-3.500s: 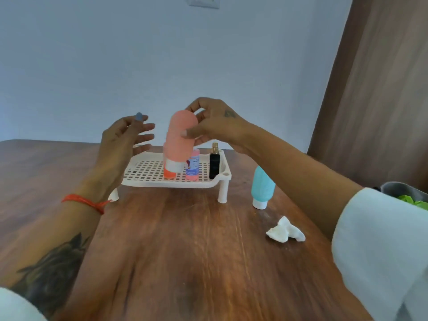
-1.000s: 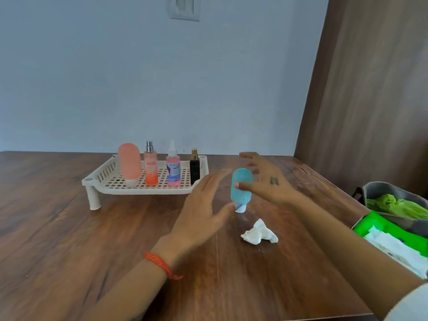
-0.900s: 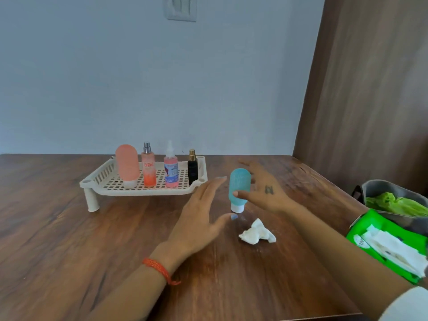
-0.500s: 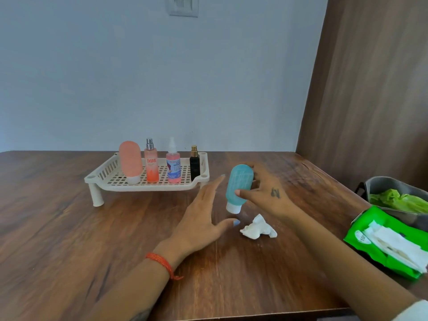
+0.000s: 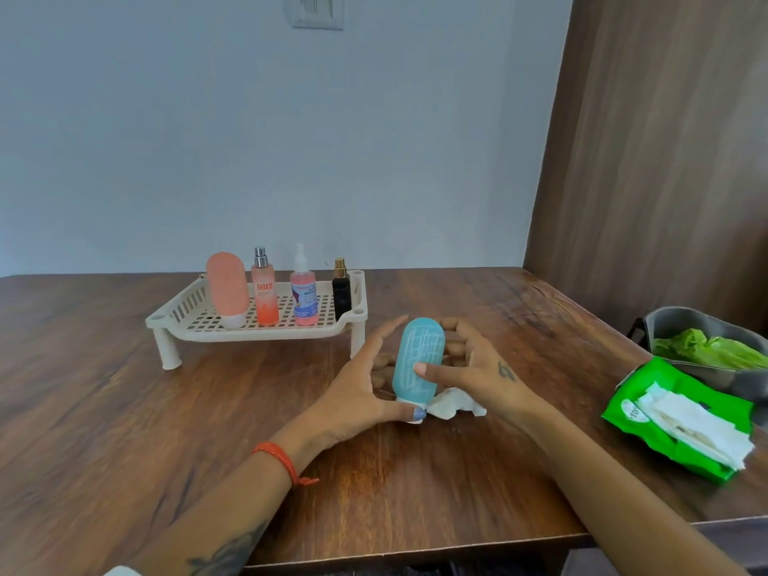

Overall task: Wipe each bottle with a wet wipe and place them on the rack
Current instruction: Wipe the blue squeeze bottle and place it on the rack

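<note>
Head view, 1 camera.

Right hand: fingers curled round the far side of the blue bottle, thumb pressed on its near face; it holds the bottle.

Left hand: fingers spread wide and nearly straight, cupped beside the bottle's left flank; thumb tip lies at the bottle's white cap (contact with the cap cannot be told).

Blue bottle: cap down, leaning slightly, in front of the rack's right end; whether the cap rests on the worktop is unclear.

Used wipe: crumpled, white, just right of the bottle's cap, partly hidden by the right hand.

Rack: cream, slotted, on legs, behind and left of the hands. It carries 4 bottles in a row: peach tube, orange spray, pink spray, black bottle.

Wipe pack: green, open, white sheets showing, at the worktop's right edge.

Grey bin: beyond the pack, holding green material.
</note>
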Tool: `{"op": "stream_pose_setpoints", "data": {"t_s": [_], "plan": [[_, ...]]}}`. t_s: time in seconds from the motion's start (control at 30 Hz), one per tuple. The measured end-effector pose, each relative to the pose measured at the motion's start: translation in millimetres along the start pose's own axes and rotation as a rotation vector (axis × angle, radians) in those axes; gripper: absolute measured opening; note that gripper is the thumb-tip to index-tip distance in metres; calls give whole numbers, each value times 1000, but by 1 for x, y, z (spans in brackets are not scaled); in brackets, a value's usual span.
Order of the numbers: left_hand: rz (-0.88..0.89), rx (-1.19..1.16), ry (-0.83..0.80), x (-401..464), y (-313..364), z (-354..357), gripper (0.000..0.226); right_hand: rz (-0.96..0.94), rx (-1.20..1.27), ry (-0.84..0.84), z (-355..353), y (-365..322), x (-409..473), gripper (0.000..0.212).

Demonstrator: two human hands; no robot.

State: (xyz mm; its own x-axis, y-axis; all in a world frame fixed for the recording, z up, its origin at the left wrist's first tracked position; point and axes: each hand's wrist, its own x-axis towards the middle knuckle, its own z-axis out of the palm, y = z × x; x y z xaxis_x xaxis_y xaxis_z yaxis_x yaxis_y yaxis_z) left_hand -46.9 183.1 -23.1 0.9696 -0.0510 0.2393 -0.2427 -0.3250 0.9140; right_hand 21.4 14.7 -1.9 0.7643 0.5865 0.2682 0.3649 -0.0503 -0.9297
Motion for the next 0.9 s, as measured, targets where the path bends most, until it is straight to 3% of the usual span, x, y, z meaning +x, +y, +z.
{"op": "stream_pose_setpoints", "data": {"t_s": [0.1, 0.2, 0.3, 0.4, 0.57, 0.77, 0.83, 0.9], "plan": [[-10, -19, 17, 1, -2, -1, 103, -15, -69, 62, -4, -2, -2, 53], [-21, -1, 31, 2, -4, -2, 104, -47, -285, 120, -17, -4, -12, 27], [-40, 26, 46, 4, -5, -2, 104, -64, -559, -75, -29, -1, -25, 13], [-61, 46, 47, 6, -6, -1, 103, -76, -633, -173, -30, 9, -28, 20], [-77, 61, 54, 5, -6, -3, 104, -108, -670, -47, -26, 18, -22, 21], [-82, 50, 36, 4, -5, -3, 105, -346, -656, 433, -21, 3, -8, 19], [-81, 50, 39, 4, -5, -3, 104, -470, -688, 461, -14, -6, -1, 25], [-70, 32, 46, 3, -4, -3, 103, -595, -786, 387, -4, -7, 3, 30]]}}
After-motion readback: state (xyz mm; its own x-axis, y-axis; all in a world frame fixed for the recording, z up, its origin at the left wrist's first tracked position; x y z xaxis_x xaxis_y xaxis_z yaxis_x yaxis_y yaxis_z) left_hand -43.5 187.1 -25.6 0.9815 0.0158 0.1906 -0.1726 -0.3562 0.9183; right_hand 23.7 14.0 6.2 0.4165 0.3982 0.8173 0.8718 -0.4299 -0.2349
